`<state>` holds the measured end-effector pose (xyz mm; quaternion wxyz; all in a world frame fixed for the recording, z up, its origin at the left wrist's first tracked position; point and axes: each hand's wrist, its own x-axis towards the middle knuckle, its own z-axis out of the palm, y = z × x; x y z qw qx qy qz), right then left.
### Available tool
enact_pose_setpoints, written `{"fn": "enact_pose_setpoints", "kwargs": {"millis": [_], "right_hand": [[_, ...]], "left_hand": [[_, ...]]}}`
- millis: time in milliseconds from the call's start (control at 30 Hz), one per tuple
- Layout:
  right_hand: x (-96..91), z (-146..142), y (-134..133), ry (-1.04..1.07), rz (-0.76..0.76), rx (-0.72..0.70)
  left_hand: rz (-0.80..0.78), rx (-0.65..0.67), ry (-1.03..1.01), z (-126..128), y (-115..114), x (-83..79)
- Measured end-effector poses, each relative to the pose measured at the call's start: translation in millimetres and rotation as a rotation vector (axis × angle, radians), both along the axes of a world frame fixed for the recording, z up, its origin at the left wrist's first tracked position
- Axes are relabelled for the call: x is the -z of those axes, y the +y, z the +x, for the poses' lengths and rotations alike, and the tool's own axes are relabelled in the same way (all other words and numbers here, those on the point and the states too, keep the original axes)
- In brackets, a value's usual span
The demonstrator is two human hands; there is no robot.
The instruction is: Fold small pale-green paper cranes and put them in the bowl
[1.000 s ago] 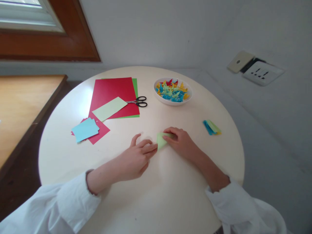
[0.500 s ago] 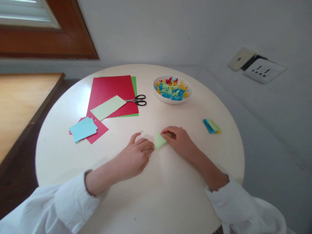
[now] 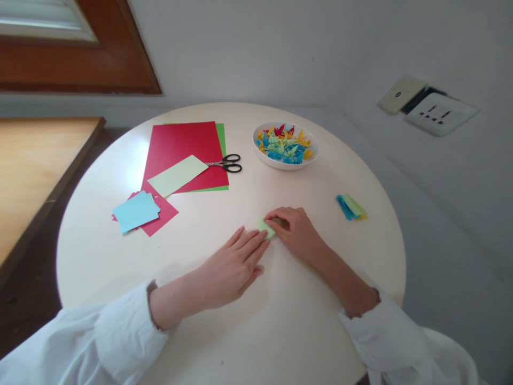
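A small folded piece of pale green paper [image 3: 264,226] lies on the white round table [image 3: 256,331], partly hidden by my fingers. My right hand [image 3: 294,230] pinches its right side between thumb and forefinger. My left hand [image 3: 236,262] lies nearly flat with fingers stretched out, its fingertips pressing on the paper's lower left part. Beyond my hands stands a white bowl [image 3: 286,167] filled with folded paper cranes [image 3: 284,144] in blue, yellow, red and pale green.
Red sheets [image 3: 184,139] lie over green ones [image 3: 222,140] at the back left, with black-handled scissors [image 3: 231,163] and a pale green strip [image 3: 178,176] on top. Light blue squares [image 3: 136,212] rest on a red square [image 3: 164,214]. Small folded papers [image 3: 351,207] sit at the right.
My left hand's fingers have straightened and slid right onto the folded paper, covering its lower corner. My right hand keeps its pinch in nearly the same spot.
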<state>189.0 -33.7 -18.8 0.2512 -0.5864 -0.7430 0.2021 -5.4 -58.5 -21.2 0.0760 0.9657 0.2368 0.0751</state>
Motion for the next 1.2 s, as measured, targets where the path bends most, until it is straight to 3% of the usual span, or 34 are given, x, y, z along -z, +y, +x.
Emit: {"fn": "enact_pose_setpoints", "kwargs": {"millis": [1200], "right_hand": [[1.7, -1.3, 2.0, 0.049, -0.022, 0.045]], "left_hand": [[-0.040, -0.014, -0.008, 0.9, 0.0, 0.2]]}}
